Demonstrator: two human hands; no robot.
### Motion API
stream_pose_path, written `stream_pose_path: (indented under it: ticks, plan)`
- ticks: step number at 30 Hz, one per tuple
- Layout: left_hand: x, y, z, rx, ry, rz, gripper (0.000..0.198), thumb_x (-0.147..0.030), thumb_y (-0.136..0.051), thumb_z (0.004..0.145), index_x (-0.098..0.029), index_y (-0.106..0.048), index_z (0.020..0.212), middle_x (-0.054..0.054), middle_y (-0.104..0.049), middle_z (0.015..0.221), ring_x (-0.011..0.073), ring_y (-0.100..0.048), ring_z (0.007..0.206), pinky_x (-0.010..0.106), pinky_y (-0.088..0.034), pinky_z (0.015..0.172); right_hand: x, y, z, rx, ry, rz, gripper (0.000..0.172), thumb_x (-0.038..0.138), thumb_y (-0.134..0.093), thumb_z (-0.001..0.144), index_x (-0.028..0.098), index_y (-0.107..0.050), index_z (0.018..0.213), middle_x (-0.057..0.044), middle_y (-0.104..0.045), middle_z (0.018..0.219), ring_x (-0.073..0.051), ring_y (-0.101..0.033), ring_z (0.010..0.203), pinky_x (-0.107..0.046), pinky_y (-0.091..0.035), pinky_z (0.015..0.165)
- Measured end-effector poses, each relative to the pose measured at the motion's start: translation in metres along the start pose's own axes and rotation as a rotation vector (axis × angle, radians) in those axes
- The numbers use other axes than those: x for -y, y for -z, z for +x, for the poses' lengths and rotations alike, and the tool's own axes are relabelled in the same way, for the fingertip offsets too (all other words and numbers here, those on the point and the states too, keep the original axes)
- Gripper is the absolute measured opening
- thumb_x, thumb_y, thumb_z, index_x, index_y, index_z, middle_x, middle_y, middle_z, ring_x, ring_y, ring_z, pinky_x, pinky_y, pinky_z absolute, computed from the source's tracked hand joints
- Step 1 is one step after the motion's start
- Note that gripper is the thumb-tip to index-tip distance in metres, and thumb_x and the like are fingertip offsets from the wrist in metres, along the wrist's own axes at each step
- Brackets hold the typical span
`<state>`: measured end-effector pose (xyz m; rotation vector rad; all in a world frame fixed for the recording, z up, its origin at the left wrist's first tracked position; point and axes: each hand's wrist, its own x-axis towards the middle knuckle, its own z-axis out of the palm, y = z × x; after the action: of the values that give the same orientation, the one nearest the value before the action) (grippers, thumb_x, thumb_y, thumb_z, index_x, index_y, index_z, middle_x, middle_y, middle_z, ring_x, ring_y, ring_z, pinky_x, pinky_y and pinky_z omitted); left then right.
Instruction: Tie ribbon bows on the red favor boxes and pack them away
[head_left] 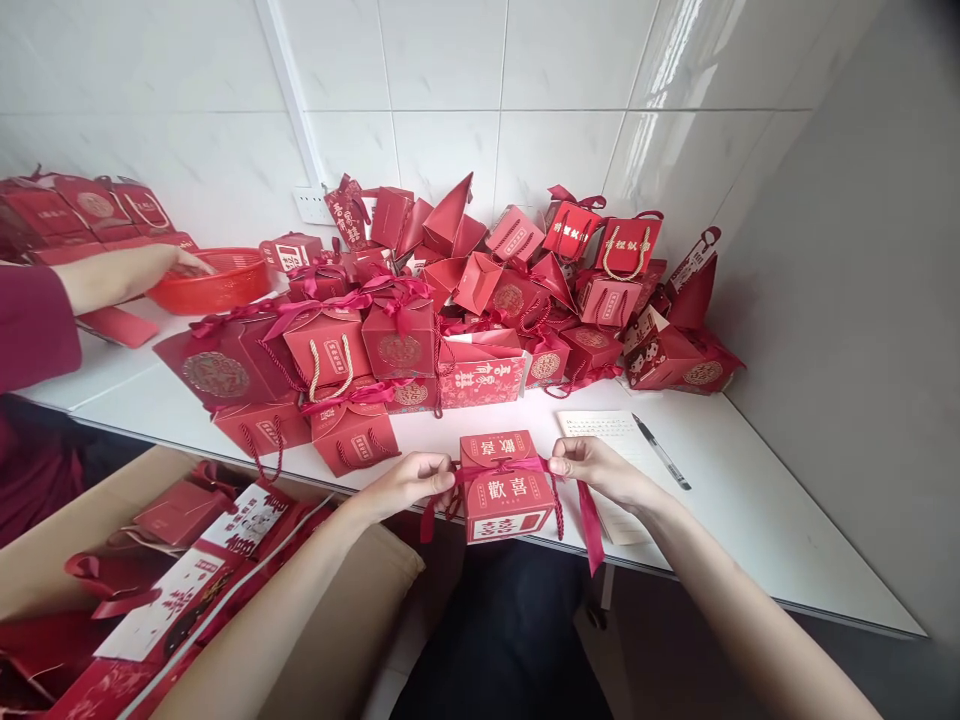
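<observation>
currently, a ribbon crosses a red box

at the front edge of a white table, the red box is between the person's two hands, its printed top facing up. the left hand pinches the ribbon between thumb and finger on one side, a short end hanging below; the right hand pinches it the same way on the other side, with a longer end dangling past the table's edge. partly hidden under the right wrist lies a notebook with handwriting, a pen at its right side. behind, a heap of boxes is piled toward the tiled wall. farther left, another person's hand reaches into a basket. below, an open carton holds more red packaging.
</observation>
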<state>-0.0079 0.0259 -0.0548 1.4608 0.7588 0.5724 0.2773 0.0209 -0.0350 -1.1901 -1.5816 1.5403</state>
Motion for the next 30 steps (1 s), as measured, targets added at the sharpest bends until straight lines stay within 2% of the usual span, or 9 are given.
stream_pose_path:
  ticks: [6,13,15,18,22,25,28,30]
  plan:
    - [0.016,-0.002,0.006,0.016,-0.039,-0.107,0.05,-0.061,-0.063,0.069,-0.017,-0.041,0.06,-0.001,-0.053,0.054,0.01,-0.049,0.051,0.021,-0.034,0.05,-0.015,-0.002,0.004,0.052,-0.006,0.075,0.046,0.056,-0.071,0.063,0.016,-0.049,0.06,0.005,-0.044,0.055,-0.007,-0.032,0.052,-0.024,-0.022,0.052]
    - [0.021,-0.014,0.007,-0.112,-0.058,-0.05,0.054,-0.067,-0.059,0.067,-0.016,-0.044,0.061,-0.001,-0.05,0.056,0.0085,-0.045,0.05,0.021,-0.033,0.049,-0.03,-0.021,0.009,0.07,-0.02,0.192,0.05,0.063,-0.069,0.061,0.018,-0.046,0.065,0.004,-0.045,0.054,-0.008,-0.035,0.047,-0.024,-0.023,0.049]
    - [0.02,-0.018,0.007,-0.142,-0.047,-0.015,0.057,-0.072,-0.056,0.065,-0.016,-0.046,0.063,-0.001,-0.05,0.057,0.0091,-0.045,0.049,0.022,-0.034,0.048,-0.033,-0.023,0.011,0.092,-0.025,0.173,0.053,0.066,-0.068,0.059,0.018,-0.045,0.065,0.005,-0.043,0.051,-0.007,-0.031,0.044,-0.023,-0.02,0.047]
    - [0.014,-0.021,0.004,-0.177,-0.029,0.041,0.061,-0.077,-0.053,0.061,-0.017,-0.043,0.063,-0.001,-0.049,0.055,0.0102,-0.046,0.048,0.023,-0.033,0.046,-0.031,-0.022,0.013,0.12,-0.024,0.111,0.057,0.07,-0.066,0.057,0.018,-0.044,0.064,0.006,-0.04,0.05,-0.005,-0.024,0.042,-0.023,-0.015,0.045]
    - [-0.002,-0.016,-0.006,-0.215,0.011,0.178,0.058,-0.074,-0.055,0.063,-0.018,-0.04,0.061,-0.004,-0.046,0.05,0.0091,-0.042,0.047,0.022,-0.029,0.047,-0.018,-0.017,0.01,0.136,-0.033,-0.04,0.058,0.073,-0.061,0.059,0.018,-0.043,0.062,0.004,-0.041,0.056,-0.007,-0.031,0.046,-0.023,-0.018,0.046]
    - [-0.016,-0.01,-0.017,-0.216,0.085,0.286,0.054,-0.07,-0.056,0.065,-0.018,-0.042,0.062,-0.005,-0.045,0.05,0.0085,-0.04,0.048,0.022,-0.028,0.048,-0.008,-0.009,0.006,0.151,-0.047,-0.155,0.057,0.073,-0.059,0.061,0.018,-0.044,0.06,0.004,-0.035,0.057,-0.009,-0.034,0.05,-0.024,-0.021,0.048]
    - [-0.026,-0.003,-0.025,-0.212,0.129,0.287,0.053,-0.068,-0.056,0.066,-0.017,-0.044,0.062,-0.004,-0.048,0.054,0.0073,-0.038,0.047,0.022,-0.028,0.047,0.001,-0.003,0.003,0.12,-0.036,-0.2,0.057,0.072,-0.059,0.061,0.018,-0.044,0.057,0.004,-0.033,0.056,-0.01,-0.033,0.051,-0.025,-0.024,0.05]
    - [-0.03,0.0,-0.027,-0.232,0.145,0.268,0.051,-0.067,-0.057,0.065,-0.017,-0.045,0.062,-0.004,-0.049,0.055,0.0064,-0.036,0.045,0.022,-0.027,0.046,0.006,0.0,0.0,0.073,-0.03,-0.208,0.054,0.07,-0.059,0.062,0.018,-0.046,0.057,0.003,-0.037,0.055,-0.011,-0.035,0.052,-0.026,-0.028,0.053]
